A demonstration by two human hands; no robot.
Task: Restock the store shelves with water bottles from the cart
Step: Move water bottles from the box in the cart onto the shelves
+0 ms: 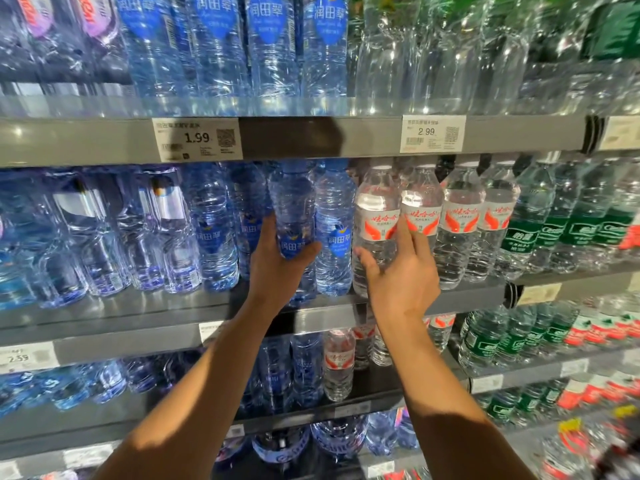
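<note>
left hand (277, 261) wrapped round a blue bottle (294, 216), standing tall, at the shelf (145, 310) front | right hand (401, 268) just beside it, fingers spread, touching a red-label bottle (375, 216) | left hand nearer the gap

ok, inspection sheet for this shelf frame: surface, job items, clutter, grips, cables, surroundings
Surface: middle shelf, grey, fully fronted with bottles.
Job's things: blue-label bottle upright in the row; red-label bottle beside that row.
Clutter: nothing seen.
Grips: left hand holds the blue-label bottle; right hand open, fingers against the red-label bottle.
Cables: nothing seen.
Surroundings: price tag reading 1.99 above; green-label bottles to the right; more shelves below.
</note>
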